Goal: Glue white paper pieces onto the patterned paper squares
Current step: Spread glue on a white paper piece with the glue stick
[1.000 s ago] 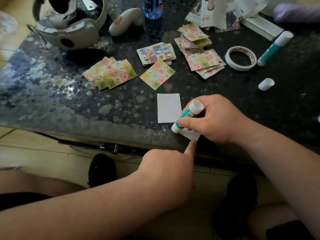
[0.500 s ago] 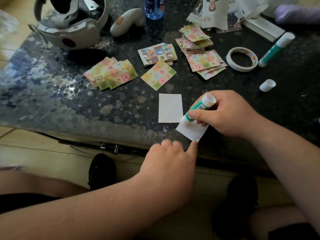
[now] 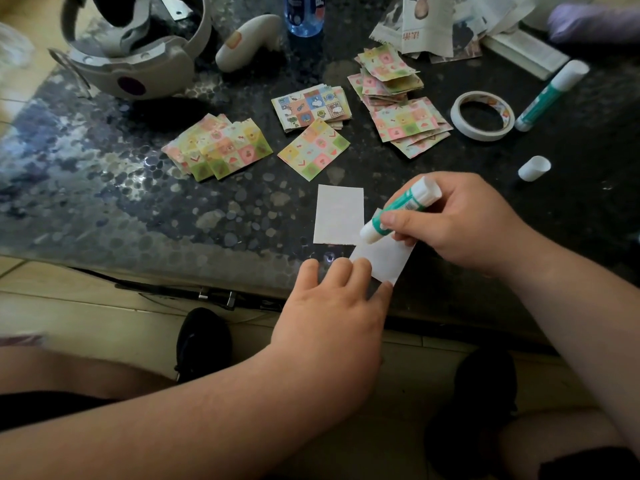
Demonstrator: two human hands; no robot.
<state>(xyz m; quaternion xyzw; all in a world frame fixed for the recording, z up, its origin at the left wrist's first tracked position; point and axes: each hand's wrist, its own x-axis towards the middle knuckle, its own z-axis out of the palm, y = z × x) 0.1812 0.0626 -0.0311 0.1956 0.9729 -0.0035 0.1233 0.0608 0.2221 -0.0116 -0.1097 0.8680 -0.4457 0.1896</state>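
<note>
The right grip [image 3: 460, 223] is closed around an uncapped green-and-white glue stick [image 3: 398, 211], thumb and fingers curled on its barrel. The stick is tilted, its lower white end touching the upper left corner of a white paper piece [image 3: 384, 259] that lies skewed near the table's front edge. Just below, the left grip [image 3: 332, 317] lies open, its straight fingertips resting on the lower left edge and bottom corner of that same piece.

Just left of the glue stick, a second white paper piece [image 3: 339, 214] lies flat on the dark speckled table [image 3: 138, 209], touching or slightly overlapping the first. Beyond it is a single patterned paper square [image 3: 313, 148], with a fanned pile of patterned squares [image 3: 218, 147] further left, a bluer stack [image 3: 311, 105] behind, and a looser heap [image 3: 408, 124] to the right.

Past the right grip lie a loose white cap [image 3: 533, 168], a tape roll [image 3: 481, 134] and a capped second glue stick [image 3: 547, 95]. At the table's far side sit a headset [image 3: 138, 64], a white controller [image 3: 246, 41] and a blue bottle [image 3: 303, 15].
</note>
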